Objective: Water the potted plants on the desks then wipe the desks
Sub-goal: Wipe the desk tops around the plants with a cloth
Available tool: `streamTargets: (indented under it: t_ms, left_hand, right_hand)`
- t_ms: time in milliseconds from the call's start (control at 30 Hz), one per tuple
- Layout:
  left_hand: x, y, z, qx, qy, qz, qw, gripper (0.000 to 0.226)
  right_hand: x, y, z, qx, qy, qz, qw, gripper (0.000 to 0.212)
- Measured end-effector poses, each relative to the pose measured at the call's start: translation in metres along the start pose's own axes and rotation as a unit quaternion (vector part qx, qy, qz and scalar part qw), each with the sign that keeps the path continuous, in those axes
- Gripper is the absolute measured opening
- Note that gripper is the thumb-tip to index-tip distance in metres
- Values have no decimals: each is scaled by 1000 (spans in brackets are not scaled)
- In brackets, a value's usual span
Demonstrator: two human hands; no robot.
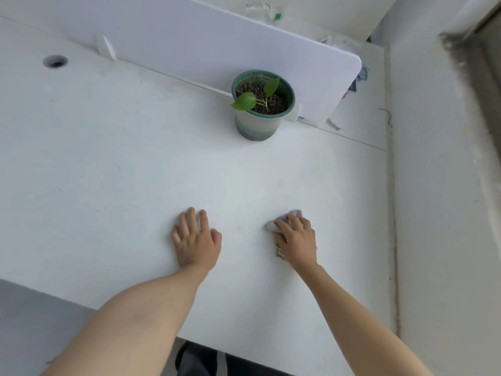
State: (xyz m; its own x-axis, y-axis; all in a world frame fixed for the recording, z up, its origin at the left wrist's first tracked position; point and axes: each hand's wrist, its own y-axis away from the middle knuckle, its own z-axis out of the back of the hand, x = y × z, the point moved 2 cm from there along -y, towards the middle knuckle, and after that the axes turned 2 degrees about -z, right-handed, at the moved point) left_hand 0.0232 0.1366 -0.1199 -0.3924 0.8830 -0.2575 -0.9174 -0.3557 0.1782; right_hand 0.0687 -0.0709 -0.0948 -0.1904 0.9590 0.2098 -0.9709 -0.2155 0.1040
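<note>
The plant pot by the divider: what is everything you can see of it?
The plant pot is round, seemingly green plastic, darker at the rim, paler down its wall. It stands upright on the white desk, just before the white divider. Dark soil fills it, and a small plant with two green leaves grows there.

The desk (108, 158) was plain white with faint grey smudges. The divider panel (217, 42) was pale lilac-white. The pot (257, 123) had a green rim and sides banded green, beige and grey. The leaves (244, 101) were bright green, the soil (273, 101) dark brown. The cloth (295, 213) was light grey. The trousers (200, 359) were black.
</note>
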Motion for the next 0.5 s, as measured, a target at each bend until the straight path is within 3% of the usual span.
streamTargets:
  t_ms: [133, 233, 333, 433, 500]
  left_hand:
    - [0, 5, 5, 1, 41, 3, 999, 61]
    - [3, 6, 7, 8, 77, 11, 997, 49]
    - [8, 3, 12, -6, 155, 27, 987, 48]
    - [15, 4, 21, -8, 283, 35, 959, 43]
    - [25, 10, 34, -1, 386, 30, 922, 39]
  right_hand:
    - [-3, 32, 1, -15, -41, -70, 997, 26]
    - [-5, 48, 5, 55, -45, -148, 986, 36]
    - [1, 69, 22, 76, -149, -222, 961, 41]
    - [10, 98, 36, 58, -283, -284, 914, 41]
    - [17, 116, 45, 37, -289, -275, 916, 41]
